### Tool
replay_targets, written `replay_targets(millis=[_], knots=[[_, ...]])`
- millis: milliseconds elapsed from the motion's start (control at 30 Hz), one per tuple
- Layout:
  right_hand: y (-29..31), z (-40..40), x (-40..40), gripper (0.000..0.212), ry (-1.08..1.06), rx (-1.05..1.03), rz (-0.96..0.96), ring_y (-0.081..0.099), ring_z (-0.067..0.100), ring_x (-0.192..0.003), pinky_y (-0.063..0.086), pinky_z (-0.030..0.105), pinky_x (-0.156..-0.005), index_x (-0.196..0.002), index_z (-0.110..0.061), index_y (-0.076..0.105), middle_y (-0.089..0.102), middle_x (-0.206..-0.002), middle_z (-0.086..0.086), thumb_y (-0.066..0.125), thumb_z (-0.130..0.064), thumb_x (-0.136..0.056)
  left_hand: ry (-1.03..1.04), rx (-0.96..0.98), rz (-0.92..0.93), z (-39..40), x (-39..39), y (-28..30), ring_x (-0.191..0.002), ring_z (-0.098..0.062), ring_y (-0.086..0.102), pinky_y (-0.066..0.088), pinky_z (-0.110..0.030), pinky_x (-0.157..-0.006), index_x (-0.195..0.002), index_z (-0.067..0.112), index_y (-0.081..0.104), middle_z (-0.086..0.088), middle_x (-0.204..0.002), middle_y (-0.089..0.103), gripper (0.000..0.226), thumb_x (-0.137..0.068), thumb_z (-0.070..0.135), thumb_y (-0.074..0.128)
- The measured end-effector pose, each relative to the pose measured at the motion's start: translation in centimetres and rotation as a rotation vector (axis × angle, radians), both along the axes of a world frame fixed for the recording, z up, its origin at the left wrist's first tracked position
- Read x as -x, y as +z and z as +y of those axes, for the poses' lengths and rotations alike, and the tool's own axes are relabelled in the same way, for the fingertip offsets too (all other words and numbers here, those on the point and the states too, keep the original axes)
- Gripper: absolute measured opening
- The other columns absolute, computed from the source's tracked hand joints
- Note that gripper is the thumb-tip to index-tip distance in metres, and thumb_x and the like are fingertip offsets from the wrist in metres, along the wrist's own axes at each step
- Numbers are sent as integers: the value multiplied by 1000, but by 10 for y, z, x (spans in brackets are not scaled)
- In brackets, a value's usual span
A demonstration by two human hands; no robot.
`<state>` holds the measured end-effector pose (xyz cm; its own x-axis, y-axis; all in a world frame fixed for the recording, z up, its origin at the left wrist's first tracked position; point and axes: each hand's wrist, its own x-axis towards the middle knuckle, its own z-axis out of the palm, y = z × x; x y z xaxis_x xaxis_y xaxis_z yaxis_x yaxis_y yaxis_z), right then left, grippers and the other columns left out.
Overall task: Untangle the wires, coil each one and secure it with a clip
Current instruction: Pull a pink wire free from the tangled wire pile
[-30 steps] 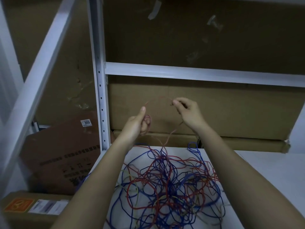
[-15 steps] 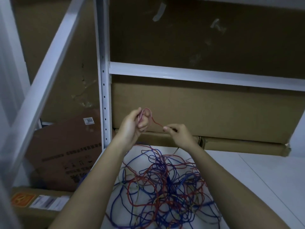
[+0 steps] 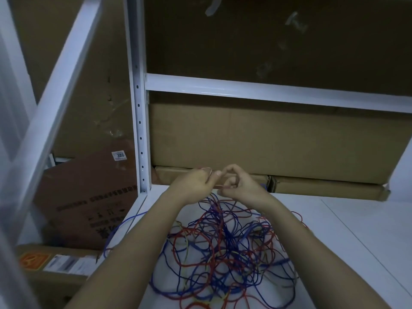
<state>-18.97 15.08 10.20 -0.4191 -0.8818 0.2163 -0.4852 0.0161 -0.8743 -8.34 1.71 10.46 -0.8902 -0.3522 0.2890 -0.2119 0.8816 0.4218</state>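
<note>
A thin red wire [image 3: 219, 186], raised above the red-and-blue tangle [image 3: 223, 248], is pinched by the curled fingers of left hand [image 3: 194, 184] and right hand [image 3: 239, 186].

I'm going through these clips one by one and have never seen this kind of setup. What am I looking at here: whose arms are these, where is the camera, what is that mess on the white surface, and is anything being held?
There is no machine here. A person wears one wide-angle camera on the head, so you look forward and down along their two bare arms. The left hand and the right hand meet just above a white shelf board. Between them they pinch a thin reddish wire; a small loop of it shows at the left hand's fingers. On the board below lies a tangle of wires, mostly blue and red with a few yellowish ones, not yet sorted. No clip is visible. Behind stand a white metal rack upright and brown cardboard boxes.
</note>
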Motion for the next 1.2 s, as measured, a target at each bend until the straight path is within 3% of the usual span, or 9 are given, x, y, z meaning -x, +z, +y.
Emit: replay_targets(millis=[67,167,267,400,467,633,933,1067,1200], knots=[[-1,3,5,20,-25,27,-33,47,9,-60,40,20,-61,-95,-13,52,50,-67,5,66,-2,-85,-18,-46,-58,3,-2,2,-63,-19,49,36,-35,-57,-82,6,53,-4,-66,49,58,-91,62,41],[-14,3,7,11,-71,29,-29,51,4,-60,43,17,-64,-84,-14,61,54,-64,-6,68,-6,-85,-79,-235,6,5,-8,13,-58,-14,39,26,-29,-56,-71,13,48,1,-63,37,41,-91,47,58],[-33,5,2,4,-7,-80,47,61,0,-69,48,14,-69,-88,-11,72,67,-74,-9,69,-14,-87,-88,-454,209,2,-14,23,-50,2,44,33,-17,-54,-68,18,54,13,-52,45,32,-93,37,59],[-37,4,4,16,-76,-151,242,66,14,-79,53,29,-75,-88,-8,76,72,-83,2,67,-22,-89,-28,-743,516,-8,-15,26,-46,-9,33,28,-27,-52,-67,19,55,4,-51,40,32,-95,34,56],[-17,0,5,18,-178,-47,282,65,20,-74,49,34,-71,-83,-10,74,69,-74,2,64,-23,-91,55,-754,581,-12,-14,23,-46,-11,30,26,-29,-53,-67,19,53,2,-52,37,34,-96,36,54],[43,-18,19,17,-323,256,-7,50,1,-40,41,14,-43,-76,-18,66,61,-49,-6,62,-13,-92,163,-694,564,-18,-13,27,-53,-15,39,31,-31,-64,-69,20,57,1,-58,44,35,-96,41,52],[78,-30,23,11,-206,78,117,58,5,-44,52,17,-53,-78,-5,64,62,-65,10,63,-6,-90,190,-655,538,-16,-15,35,-54,-14,40,31,-29,-58,-70,18,59,2,-57,44,36,-95,42,52],[84,-34,14,8,-222,291,-46,61,7,-45,55,16,-54,-93,3,64,63,-66,12,63,-4,-89,85,-685,428,-3,-14,35,-44,-4,42,38,-23,-59,-65,21,48,13,-47,43,39,-87,52,59],[86,-37,3,10,-181,337,-112,62,8,-45,55,17,-53,-96,3,63,64,-65,12,63,-5,-89,15,-639,347,3,-7,34,-69,-20,60,46,-31,-71,-72,13,60,-8,-71,63,27,-85,35,70]])
